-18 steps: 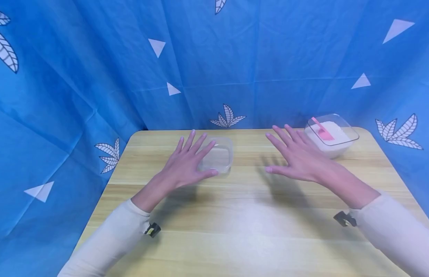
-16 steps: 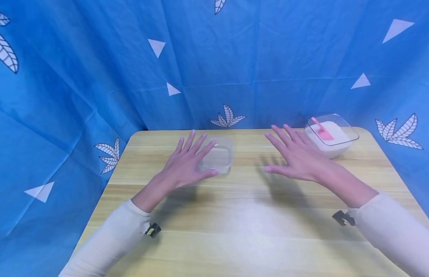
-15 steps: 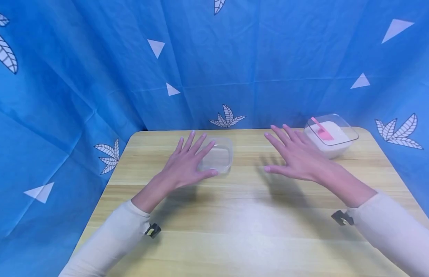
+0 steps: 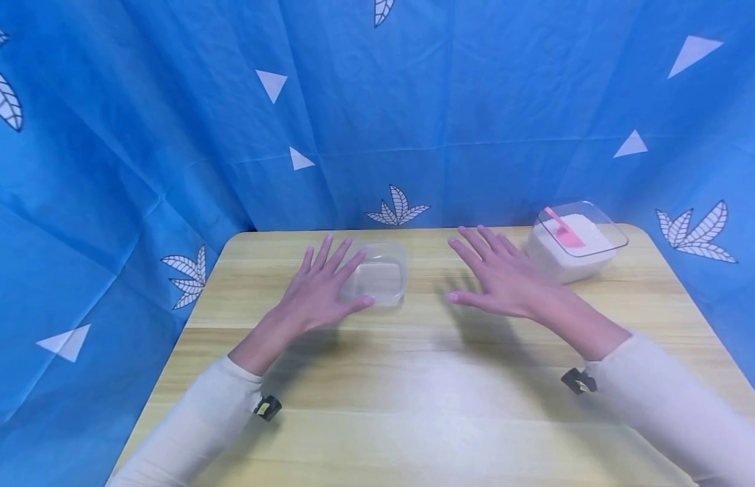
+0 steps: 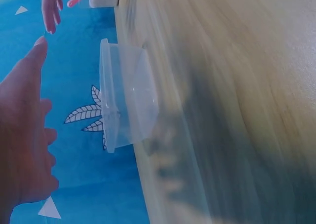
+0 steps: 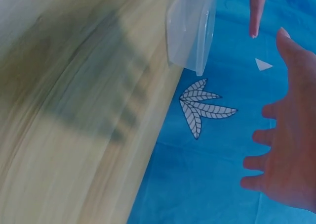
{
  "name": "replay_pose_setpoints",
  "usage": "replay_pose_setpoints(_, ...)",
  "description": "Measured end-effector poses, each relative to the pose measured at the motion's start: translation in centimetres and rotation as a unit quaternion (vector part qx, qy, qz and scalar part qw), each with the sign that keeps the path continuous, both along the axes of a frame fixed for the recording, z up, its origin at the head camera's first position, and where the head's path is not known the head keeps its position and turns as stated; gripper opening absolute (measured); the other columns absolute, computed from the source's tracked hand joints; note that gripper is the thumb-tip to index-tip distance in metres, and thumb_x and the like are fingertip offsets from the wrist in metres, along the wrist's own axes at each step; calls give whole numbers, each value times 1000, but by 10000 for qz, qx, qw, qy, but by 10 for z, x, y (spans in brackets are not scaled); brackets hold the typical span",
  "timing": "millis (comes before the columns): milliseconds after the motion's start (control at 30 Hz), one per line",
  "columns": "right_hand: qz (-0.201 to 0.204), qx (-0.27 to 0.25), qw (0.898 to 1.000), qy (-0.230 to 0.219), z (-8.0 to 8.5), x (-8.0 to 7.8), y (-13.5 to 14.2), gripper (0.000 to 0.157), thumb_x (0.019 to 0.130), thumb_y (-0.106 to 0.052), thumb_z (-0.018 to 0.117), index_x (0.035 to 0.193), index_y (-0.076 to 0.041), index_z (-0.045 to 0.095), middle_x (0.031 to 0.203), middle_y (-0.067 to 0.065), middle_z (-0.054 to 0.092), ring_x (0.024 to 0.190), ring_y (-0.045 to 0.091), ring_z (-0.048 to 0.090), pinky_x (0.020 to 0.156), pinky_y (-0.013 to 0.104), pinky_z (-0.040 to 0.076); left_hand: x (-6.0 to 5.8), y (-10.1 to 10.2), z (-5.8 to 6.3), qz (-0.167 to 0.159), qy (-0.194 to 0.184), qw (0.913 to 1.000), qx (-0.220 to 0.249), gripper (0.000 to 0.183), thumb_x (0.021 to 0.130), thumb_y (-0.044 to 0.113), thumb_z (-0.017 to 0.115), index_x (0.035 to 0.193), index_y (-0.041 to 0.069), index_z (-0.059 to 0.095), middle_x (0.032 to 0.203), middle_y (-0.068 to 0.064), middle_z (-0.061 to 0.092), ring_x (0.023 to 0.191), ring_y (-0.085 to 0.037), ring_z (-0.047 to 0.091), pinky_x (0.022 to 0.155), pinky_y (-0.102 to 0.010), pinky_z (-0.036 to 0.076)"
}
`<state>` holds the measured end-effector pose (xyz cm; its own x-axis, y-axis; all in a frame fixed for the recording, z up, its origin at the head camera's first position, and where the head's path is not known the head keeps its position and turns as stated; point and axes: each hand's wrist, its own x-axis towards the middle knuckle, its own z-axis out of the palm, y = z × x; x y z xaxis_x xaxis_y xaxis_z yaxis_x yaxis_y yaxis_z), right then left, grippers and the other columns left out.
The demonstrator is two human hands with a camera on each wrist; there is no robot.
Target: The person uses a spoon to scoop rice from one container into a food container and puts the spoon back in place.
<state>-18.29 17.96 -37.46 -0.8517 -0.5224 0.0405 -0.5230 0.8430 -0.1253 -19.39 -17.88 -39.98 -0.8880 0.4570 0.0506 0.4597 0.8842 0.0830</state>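
Note:
My left hand hovers above the table with fingers spread, holding nothing. In the head view its fingers overlap the left side of a clear plastic container, which looks empty; the left wrist view shows the container standing on the table below the hand. My right hand, also spread and holding nothing, hangs over the table to the right. Just beyond it stands a clear container of white powder or grains. A pink scoop lies on the white contents, its handle leaning toward the rim.
The light wooden table has rounded back corners. A blue curtain with white leaves and triangles hangs behind it and at both sides. Small black devices sit at both wrists, the left device and right device.
My right hand has moved left, uncovering more of the container of white contents. My left hand has shifted slightly left in the head view, which itself has shifted a little. Both containers stay put.

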Motion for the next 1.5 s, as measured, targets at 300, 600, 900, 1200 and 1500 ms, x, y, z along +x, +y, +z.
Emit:
replay_pose_setpoints(300, 29, -51, 9999, 129, -6, -4, -11, 98, 84, -79, 42, 158, -21, 14, 166, 9, 11, 152, 39, 12, 120, 59, 17, -5, -6, -8, 72, -139, 9999, 51, 87, 82, 85, 31, 153, 46, -2, 167, 6, -3, 154, -29, -13, 121, -58, -6)
replay_pose_setpoints(600, 12, -92, 9999, -100, -9, -7, -25, 99, 84, -81, 38, 159, -22, 12, 167, 8, 6, 153, 39, 8, 121, 58, 15, -7, -12, -15, 142, -226, 9995, 148, 88, 84, 79, 41, 156, 40, 9, 167, 3, 0, 154, -30, -10, 120, -61, -4)
replay_pose_setpoints(900, -27, -173, 9997, -190, -16, -11, -36, 99, 84, -82, 33, 159, -21, 12, 167, 8, 6, 153, 37, 8, 122, 57, 14, -10, -17, -20, 194, -192, 9996, 89, 91, 82, 86, 29, 157, 38, 10, 167, 0, 5, 154, -30, -9, 121, -60, 0)
replay_pose_setpoints(1200, -41, -266, 9994, -227, -30, -19, -47, 99, 84, -82, 33, 159, -20, 13, 167, 8, 7, 153, 39, 10, 122, 57, 13, -12, -19, -26, 244, -245, 9994, 94, 91, 83, 86, 26, 157, 37, 9, 167, 3, 0, 154, -30, -9, 121, -60, 2)
replay_pose_setpoints(1500, -57, -240, 9993, -281, -40, -25, -59, 98, 85, -82, 30, 159, -20, 10, 167, 8, 5, 153, 40, 10, 121, 59, 15, -14, -19, -31, 330, -307, 9988, 191, 90, 83, 85, 27, 157, 37, 10, 167, 1, 2, 154, -30, -8, 121, -61, 2)
